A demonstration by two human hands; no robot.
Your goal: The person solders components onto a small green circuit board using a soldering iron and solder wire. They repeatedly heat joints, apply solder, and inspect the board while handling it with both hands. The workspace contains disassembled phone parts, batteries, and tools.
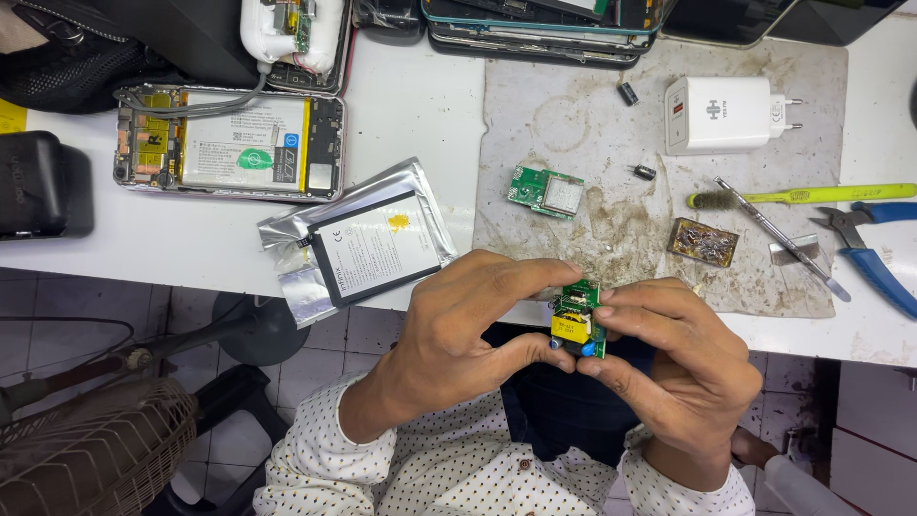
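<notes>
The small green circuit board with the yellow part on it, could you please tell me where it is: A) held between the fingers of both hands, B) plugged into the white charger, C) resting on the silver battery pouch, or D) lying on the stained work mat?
A: the small green circuit board is pinched between the left hand and the right hand, just off the table edge.

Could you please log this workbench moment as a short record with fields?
left hand: left hand pinches the left edge of the small green circuit board
right hand: right hand grips the same board from the right
board: carries a yellow part and a blue part, held just off the table edge
mat: stained work mat with a second green board and a white charger
tools: blue-handled pliers, yellow brush
left of mat: silver battery pouch, opened phone
</notes>
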